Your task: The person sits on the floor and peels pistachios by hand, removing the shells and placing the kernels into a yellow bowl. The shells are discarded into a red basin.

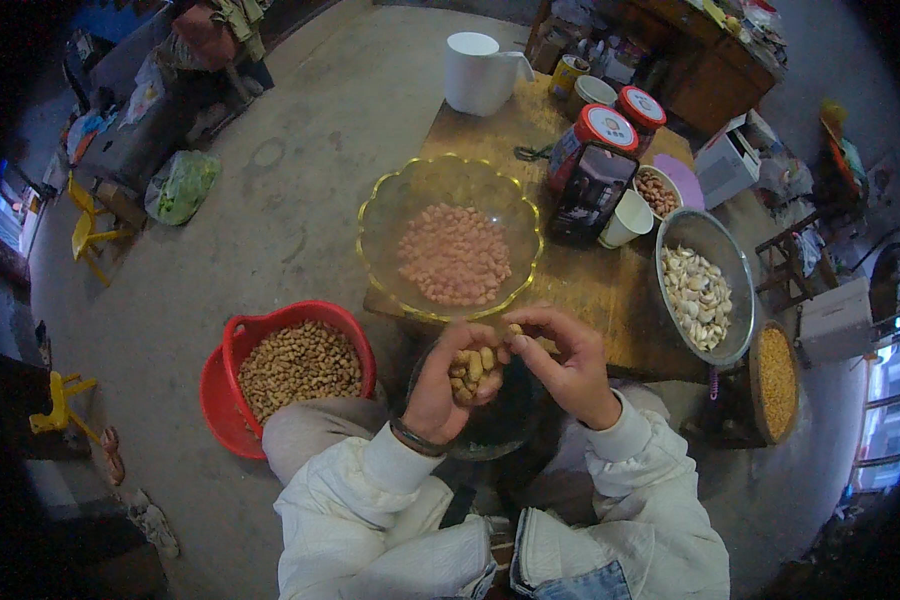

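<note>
My left hand [446,375] is cupped around several unshelled peanuts [474,369]. Between the thumb and fingers of my right hand [570,360] is a single peanut [515,331], close to the left fingertips. Just beyond both hands, a clear bowl with a scalloped gold rim [375,277] stands on the wooden table and contains shelled pink peanut kernels [456,253]. A dark container [495,431] sits below my hands, between my knees; its contents are hard to make out. By my left knee, a red plastic basket [367,352] is filled with unshelled peanuts [300,367].
On the wooden table [585,300] are a white pitcher [480,79], red-lidded jars [607,127], a propped phone [594,195], a paper cup [630,217] and a bowl of garlic cloves [696,292]. A round tray of yellow grains [777,382] is at right. A yellow stool [64,401] stands left.
</note>
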The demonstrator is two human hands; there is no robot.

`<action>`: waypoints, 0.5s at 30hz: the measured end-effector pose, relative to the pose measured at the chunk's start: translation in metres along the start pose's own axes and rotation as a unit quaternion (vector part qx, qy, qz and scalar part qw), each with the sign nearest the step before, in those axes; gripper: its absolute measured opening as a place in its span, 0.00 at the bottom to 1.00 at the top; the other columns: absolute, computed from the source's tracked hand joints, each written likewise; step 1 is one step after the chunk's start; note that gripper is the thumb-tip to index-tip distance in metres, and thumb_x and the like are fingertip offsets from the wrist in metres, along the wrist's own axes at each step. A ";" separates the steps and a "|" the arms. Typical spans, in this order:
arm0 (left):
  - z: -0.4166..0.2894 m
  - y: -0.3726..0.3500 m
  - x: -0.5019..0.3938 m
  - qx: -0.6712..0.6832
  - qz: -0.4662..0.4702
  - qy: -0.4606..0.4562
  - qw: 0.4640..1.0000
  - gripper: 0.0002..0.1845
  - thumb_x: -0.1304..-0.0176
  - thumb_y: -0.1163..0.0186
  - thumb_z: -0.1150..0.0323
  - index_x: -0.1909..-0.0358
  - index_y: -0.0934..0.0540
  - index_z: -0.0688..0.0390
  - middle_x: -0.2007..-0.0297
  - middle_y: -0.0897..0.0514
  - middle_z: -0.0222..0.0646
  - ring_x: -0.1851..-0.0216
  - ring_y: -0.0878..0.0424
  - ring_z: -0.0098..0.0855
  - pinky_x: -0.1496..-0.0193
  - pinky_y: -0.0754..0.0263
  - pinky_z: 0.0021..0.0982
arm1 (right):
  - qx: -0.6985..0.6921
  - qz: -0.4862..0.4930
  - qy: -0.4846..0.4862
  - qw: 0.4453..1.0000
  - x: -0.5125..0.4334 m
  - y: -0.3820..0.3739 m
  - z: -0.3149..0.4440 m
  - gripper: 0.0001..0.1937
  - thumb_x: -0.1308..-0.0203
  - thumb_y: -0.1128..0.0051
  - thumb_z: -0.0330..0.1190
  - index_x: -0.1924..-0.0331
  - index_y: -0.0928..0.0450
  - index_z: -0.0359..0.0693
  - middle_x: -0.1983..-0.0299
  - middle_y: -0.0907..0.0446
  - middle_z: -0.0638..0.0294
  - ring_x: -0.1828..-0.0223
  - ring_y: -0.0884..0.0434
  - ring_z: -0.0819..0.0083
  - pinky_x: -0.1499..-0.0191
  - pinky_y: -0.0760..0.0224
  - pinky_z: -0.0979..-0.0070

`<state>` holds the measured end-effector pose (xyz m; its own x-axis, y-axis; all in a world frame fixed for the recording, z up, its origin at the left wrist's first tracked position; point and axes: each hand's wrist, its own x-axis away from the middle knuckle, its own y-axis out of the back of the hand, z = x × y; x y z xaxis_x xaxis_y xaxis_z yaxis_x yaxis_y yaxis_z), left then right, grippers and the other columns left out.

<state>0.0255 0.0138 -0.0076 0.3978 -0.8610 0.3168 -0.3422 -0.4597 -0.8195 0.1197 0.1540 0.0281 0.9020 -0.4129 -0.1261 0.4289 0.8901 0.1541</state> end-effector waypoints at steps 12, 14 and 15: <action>-0.002 0.002 0.002 0.030 -0.005 0.006 1.000 0.15 0.28 0.53 0.53 0.62 0.28 0.53 0.70 0.25 0.28 0.81 0.34 0.22 0.77 0.41 0.22 | -0.017 0.010 -0.021 1.000 0.001 -0.001 -0.005 0.12 0.37 0.43 0.22 0.50 0.25 0.31 0.57 0.21 0.61 0.56 0.20 0.76 0.52 0.25 0.79; -0.006 -0.001 0.004 0.000 -0.007 -0.014 1.000 0.14 0.28 0.52 0.54 0.62 0.28 0.54 0.70 0.26 0.28 0.80 0.34 0.21 0.76 0.41 0.22 | -0.057 0.007 -0.051 0.997 0.002 -0.002 -0.006 0.12 0.36 0.43 0.23 0.50 0.25 0.32 0.56 0.20 0.62 0.55 0.20 0.76 0.51 0.25 0.79; -0.008 -0.003 0.005 -0.014 -0.007 -0.023 1.000 0.13 0.28 0.52 0.55 0.61 0.28 0.54 0.70 0.26 0.28 0.80 0.34 0.21 0.76 0.41 0.22 | -0.069 0.006 -0.051 0.996 0.002 -0.003 -0.007 0.11 0.36 0.43 0.24 0.50 0.25 0.33 0.56 0.20 0.62 0.54 0.20 0.76 0.50 0.25 0.78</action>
<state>0.0213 0.0088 0.0000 0.4422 -0.8434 0.3052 -0.3601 -0.4786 -0.8008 0.1204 0.1522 0.0202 0.9104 -0.4130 -0.0232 0.4135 0.9104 0.0175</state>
